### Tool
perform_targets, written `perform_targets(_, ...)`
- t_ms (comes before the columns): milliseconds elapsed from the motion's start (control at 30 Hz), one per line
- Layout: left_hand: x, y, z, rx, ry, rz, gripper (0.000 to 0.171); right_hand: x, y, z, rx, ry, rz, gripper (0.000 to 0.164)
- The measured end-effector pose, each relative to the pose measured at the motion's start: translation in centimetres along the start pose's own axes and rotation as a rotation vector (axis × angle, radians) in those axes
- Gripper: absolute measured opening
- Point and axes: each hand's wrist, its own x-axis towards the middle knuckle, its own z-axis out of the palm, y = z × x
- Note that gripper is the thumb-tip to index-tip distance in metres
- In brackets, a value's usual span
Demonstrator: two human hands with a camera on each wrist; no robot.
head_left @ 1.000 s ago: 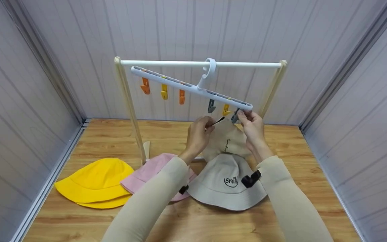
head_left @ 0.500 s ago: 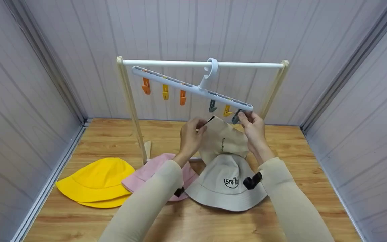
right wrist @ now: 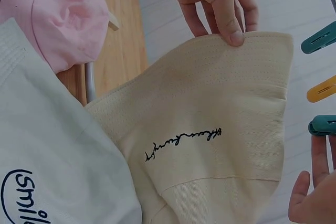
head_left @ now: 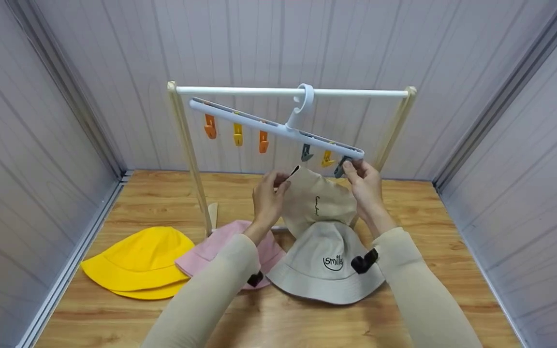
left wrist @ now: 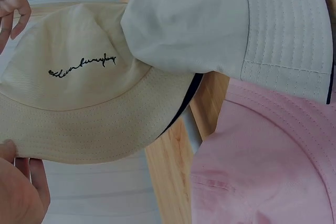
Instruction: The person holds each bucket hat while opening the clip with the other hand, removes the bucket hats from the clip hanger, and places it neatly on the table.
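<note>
My left hand (head_left: 270, 195) pinches the brim of a beige bucket hat (head_left: 324, 193), thumb on one face and fingers behind. Dark lettering shows on the hat, raised behind the grey hat. At the low right end of a white clip hanger (head_left: 259, 124), my right hand (head_left: 368, 186) holds a dark green clip (head_left: 341, 166). That clip (right wrist: 323, 124) sits at the right fingertips in the right wrist view, to the side of the beige brim and apart from it. The hanger hooks over a white rod (head_left: 240, 90) and tilts down to the right.
Other orange (head_left: 263, 141), yellow (head_left: 327, 158) and dark green clips (head_left: 306, 152) hang along the hanger. On the wooden table lie yellow hats (head_left: 143, 256), a pink hat (head_left: 220, 246) and a grey "smile" hat (head_left: 327, 270). Wooden posts (head_left: 189, 159) hold up the rod; panelled walls enclose the table.
My left hand has moved left and slightly down, drawing the beige hat's brim leftward so more of the hat shows. The right hand stays on the dark green clip.
</note>
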Motion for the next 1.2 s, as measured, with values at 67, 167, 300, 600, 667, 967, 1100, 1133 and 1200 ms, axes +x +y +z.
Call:
perform_targets(67, -0.1, -0.1, 0.0, 0.001, 0.001, -0.006, 0.009, -0.1, 0.0, 0.0, -0.005, -0.003, -0.011, 0.031)
perform_targets(167, -0.1, -0.2, 0.0, 0.004, 0.001, -0.006, 0.010, -0.1, 0.1, 0.0, -0.006, -0.008, -0.026, 0.039)
perform_targets(300, -0.3, -0.2, -0.1, 0.000, 0.000, -0.010, 0.010, -0.2, 0.2, -0.1, -0.013, -0.024, -0.033, 0.050)
perform_targets(600, -0.5, -0.4, -0.5, 0.007, -0.003, -0.018, 0.009, -0.6, 0.5, -0.3, -0.014, -0.061, -0.055, 0.054)
perform_targets(667, -0.5, -0.4, -0.6, 0.004, 0.001, -0.016, 0.009, -0.6, 0.5, -0.4, -0.023, -0.059, -0.055, 0.055)
perform_targets(967, -0.5, -0.6, -0.5, -0.033, 0.012, 0.018, 0.009, -0.9, 0.5, -1.1, -0.019, -0.071, -0.069, 0.056)
perform_targets(1100, -0.6, -0.7, -0.4, -0.038, 0.013, 0.008, 0.009, -0.8, 0.8, -1.4, -0.007, -0.063, -0.069, 0.053)
perform_targets(1133, -0.6, -0.7, -0.4, -0.038, 0.016, 0.007, 0.009, -0.8, 0.9, -1.4, 0.000, -0.063, -0.072, 0.052)
perform_targets(1200, -0.6, -0.7, -0.4, -0.041, 0.025, 0.012, 0.009, -0.7, 1.0, -1.5, 0.013, -0.063, -0.079, 0.049)
